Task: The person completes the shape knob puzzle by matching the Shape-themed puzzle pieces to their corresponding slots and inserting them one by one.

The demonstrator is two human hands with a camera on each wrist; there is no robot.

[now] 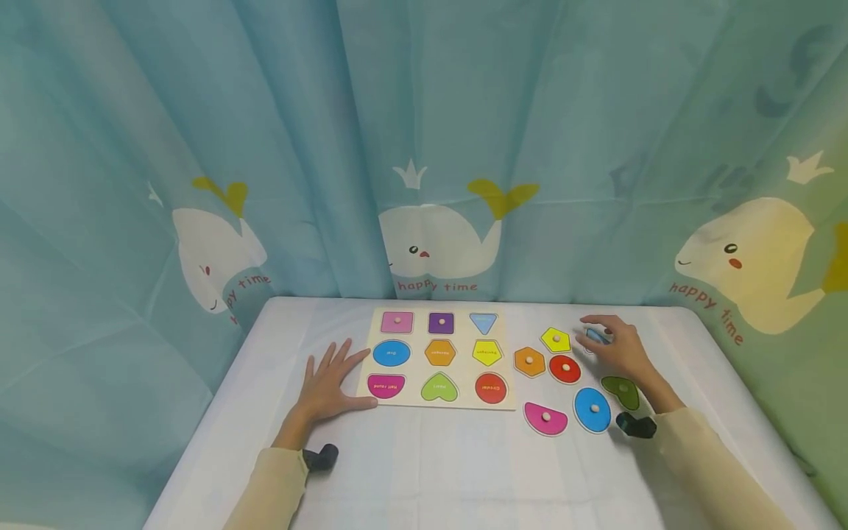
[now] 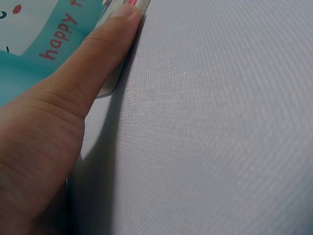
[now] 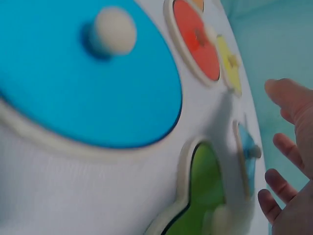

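Observation:
A wooden shape puzzle board [image 1: 463, 368] lies flat on the table. My left hand [image 1: 327, 390] has its fingers spread at the board's left side, the thumb [image 2: 105, 46] touching its near left corner. To the right, my right hand [image 1: 623, 350] hovers above a light blue triangle piece [image 3: 248, 161], thumb and fingers apart around its knob with a gap showing in the right wrist view. The hand partly hides this piece in the head view. Pink rectangle [image 1: 389, 324] and purple square [image 1: 433, 329] pieces with knobs sit in the board; its other places show printed coloured shapes.
Right of the board lie knobbed pieces: yellow pentagon [image 1: 550, 343], orange hexagon [image 1: 523, 356], red circle [image 1: 559, 373], magenta half round [image 1: 534, 414], blue oval [image 1: 586, 416] and green heart [image 1: 628, 397], the last beneath the right wrist. A teal curtain [image 1: 450, 110] hangs behind the white table [image 1: 424, 471].

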